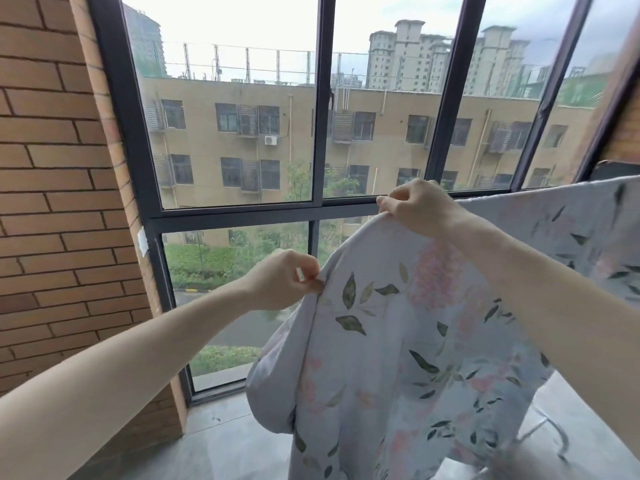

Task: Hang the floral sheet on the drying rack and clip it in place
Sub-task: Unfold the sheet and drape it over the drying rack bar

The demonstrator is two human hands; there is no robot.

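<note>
One floral sheet [398,341] and two bare hands are showing in the head view. The sheet, pale lavender-grey with pink blossoms and dark green leaves, is hanging in front of the person, right of centre, before a large dark-framed window [318,206]. Its upper edge is running from the hands up to the right edge of the picture, where it is lying stretched in a near-straight line; whatever is carrying it there is hidden by the cloth, so the drying rack itself cannot be made out. Below the hands the fabric is falling in loose folds and bulging out to the left, reaching down toward the grey floor [221,441].

The left hand [284,280] is pinching the sheet's left edge: its grip is pressed together, thumb and curled fingers meeting on a small fold of cloth, with the forearm reaching in from the lower left. The right hand [415,206] is sitting higher and further right, gripping the top edge of the sheet; its fingers are curled over the hem and the grip is closed tight on the fabric, the arm crossing over the printed cloth from the lower right.

One brick wall [59,202] is standing on the left beside the window. Through the panes one long tan building [242,140] is facing the person, with several pale towers [408,57] rising behind it.
</note>
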